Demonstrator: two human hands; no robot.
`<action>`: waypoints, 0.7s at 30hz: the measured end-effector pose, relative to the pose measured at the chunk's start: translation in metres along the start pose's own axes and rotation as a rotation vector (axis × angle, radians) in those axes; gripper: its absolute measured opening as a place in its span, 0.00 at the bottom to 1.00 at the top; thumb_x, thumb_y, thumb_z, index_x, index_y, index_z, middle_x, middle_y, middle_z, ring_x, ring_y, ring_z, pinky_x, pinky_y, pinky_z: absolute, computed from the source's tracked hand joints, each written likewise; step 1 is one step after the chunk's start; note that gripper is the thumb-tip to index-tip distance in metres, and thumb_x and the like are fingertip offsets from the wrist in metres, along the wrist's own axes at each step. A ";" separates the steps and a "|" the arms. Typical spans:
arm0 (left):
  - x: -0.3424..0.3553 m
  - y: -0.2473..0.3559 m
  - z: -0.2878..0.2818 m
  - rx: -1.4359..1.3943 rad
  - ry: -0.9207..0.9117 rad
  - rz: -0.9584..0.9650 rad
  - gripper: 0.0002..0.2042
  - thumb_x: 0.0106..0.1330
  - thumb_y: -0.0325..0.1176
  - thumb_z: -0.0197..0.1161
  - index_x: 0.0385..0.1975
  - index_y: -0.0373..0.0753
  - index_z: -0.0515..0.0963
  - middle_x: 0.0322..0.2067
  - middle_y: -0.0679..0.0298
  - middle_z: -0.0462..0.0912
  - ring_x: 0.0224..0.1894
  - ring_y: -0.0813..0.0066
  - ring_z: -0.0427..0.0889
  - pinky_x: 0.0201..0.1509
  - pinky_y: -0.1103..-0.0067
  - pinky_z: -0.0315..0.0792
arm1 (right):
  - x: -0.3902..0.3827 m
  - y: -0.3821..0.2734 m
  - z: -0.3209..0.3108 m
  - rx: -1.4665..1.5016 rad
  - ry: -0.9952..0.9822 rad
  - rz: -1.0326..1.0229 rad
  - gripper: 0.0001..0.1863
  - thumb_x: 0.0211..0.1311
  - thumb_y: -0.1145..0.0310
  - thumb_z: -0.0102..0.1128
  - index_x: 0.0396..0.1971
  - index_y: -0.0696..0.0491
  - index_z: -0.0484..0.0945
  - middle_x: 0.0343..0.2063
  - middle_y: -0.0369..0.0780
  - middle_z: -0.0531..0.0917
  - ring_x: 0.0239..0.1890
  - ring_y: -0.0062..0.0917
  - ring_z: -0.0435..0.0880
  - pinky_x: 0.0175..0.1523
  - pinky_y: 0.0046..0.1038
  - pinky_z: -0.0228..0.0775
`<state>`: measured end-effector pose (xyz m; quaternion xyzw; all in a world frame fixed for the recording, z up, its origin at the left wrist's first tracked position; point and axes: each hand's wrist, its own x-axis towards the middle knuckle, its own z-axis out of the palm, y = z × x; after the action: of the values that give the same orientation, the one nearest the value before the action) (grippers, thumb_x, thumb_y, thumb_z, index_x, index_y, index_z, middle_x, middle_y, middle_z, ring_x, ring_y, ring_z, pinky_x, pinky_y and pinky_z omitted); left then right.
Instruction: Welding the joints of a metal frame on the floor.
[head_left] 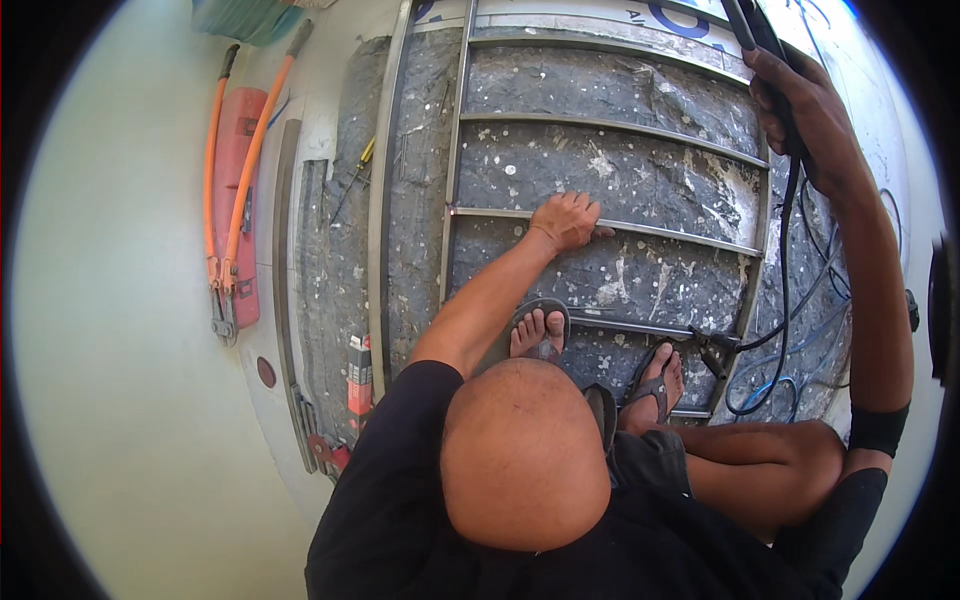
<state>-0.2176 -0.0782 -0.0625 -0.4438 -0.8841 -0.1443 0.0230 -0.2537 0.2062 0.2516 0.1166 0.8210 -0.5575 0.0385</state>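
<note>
A ladder-like frame (610, 127) of grey square metal tube lies in front of me. My left hand (566, 221) is closed round one of its crossbars (680, 234), knuckles up. Up at the far right, my right hand (805, 115) grips a black handle (768, 32) that looks like a welding electrode holder; its far end is cut off by the view's edge. From that hand a thick black cable (786, 290) hangs down in a loop. A dark clamp (722, 343) with a cable sits at the frame's lower right, by the nearest crossbars.
Left of the frame lie long metal tubes (285, 250), a yellow-handled screwdriver (366, 152), and orange-handled bolt cutters (243, 205) over a red case (236, 135). A red and black box (359, 380) stands nearer. Blue cables (790, 385) coil at right. My sandalled feet (655, 388) rest within the frame.
</note>
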 end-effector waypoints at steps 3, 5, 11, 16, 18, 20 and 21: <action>-0.001 0.000 0.002 0.009 0.057 -0.007 0.24 0.62 0.60 0.59 0.24 0.41 0.73 0.26 0.60 0.78 0.33 0.61 0.82 0.36 0.68 0.76 | 0.002 0.001 0.006 -0.091 -0.032 -0.017 0.20 0.68 0.49 0.59 0.34 0.54 0.73 0.18 0.29 0.71 0.15 0.10 0.68 0.20 0.16 0.61; 0.000 -0.002 0.004 0.034 0.001 0.027 0.24 0.62 0.61 0.58 0.24 0.42 0.74 0.27 0.60 0.78 0.32 0.62 0.82 0.34 0.70 0.76 | -0.002 0.000 0.010 -0.064 -0.031 -0.053 0.20 0.68 0.49 0.59 0.35 0.54 0.74 0.17 0.29 0.70 0.15 0.10 0.68 0.20 0.16 0.60; -0.002 -0.002 0.005 0.002 0.001 -0.012 0.24 0.61 0.61 0.59 0.25 0.42 0.75 0.27 0.61 0.78 0.35 0.63 0.82 0.36 0.69 0.76 | -0.007 -0.006 0.020 -0.033 -0.011 -0.007 0.20 0.68 0.52 0.61 0.38 0.56 0.74 0.18 0.29 0.70 0.15 0.10 0.68 0.19 0.17 0.59; -0.001 0.006 -0.009 -0.054 -0.111 -0.109 0.24 0.59 0.62 0.61 0.30 0.43 0.77 0.33 0.62 0.79 0.42 0.61 0.81 0.42 0.67 0.75 | -0.008 -0.008 0.006 0.054 -0.110 0.093 0.17 0.69 0.56 0.58 0.44 0.55 0.70 0.20 0.32 0.73 0.16 0.13 0.71 0.19 0.19 0.65; 0.001 0.008 -0.016 -0.066 -0.092 -0.098 0.24 0.57 0.61 0.64 0.30 0.43 0.78 0.33 0.61 0.79 0.42 0.61 0.82 0.42 0.67 0.76 | -0.007 -0.005 0.000 0.140 -0.161 0.169 0.16 0.71 0.60 0.55 0.49 0.55 0.70 0.22 0.33 0.75 0.15 0.15 0.71 0.19 0.19 0.66; 0.001 0.011 -0.024 -0.050 -0.089 -0.112 0.24 0.57 0.61 0.64 0.32 0.42 0.78 0.34 0.60 0.79 0.43 0.61 0.81 0.43 0.67 0.75 | -0.005 0.002 -0.005 0.230 -0.256 0.096 0.15 0.68 0.63 0.55 0.49 0.55 0.71 0.25 0.36 0.77 0.19 0.17 0.73 0.25 0.21 0.69; 0.002 0.014 -0.028 -0.081 -0.136 -0.138 0.24 0.57 0.60 0.65 0.33 0.41 0.79 0.35 0.59 0.79 0.44 0.61 0.81 0.43 0.66 0.75 | -0.005 0.006 -0.008 0.245 -0.225 0.150 0.14 0.67 0.64 0.55 0.49 0.54 0.72 0.26 0.37 0.78 0.21 0.18 0.74 0.28 0.22 0.71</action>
<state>-0.2101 -0.0764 -0.0321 -0.3913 -0.9055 -0.1509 -0.0649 -0.2472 0.2149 0.2496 0.1181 0.7266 -0.6583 0.1570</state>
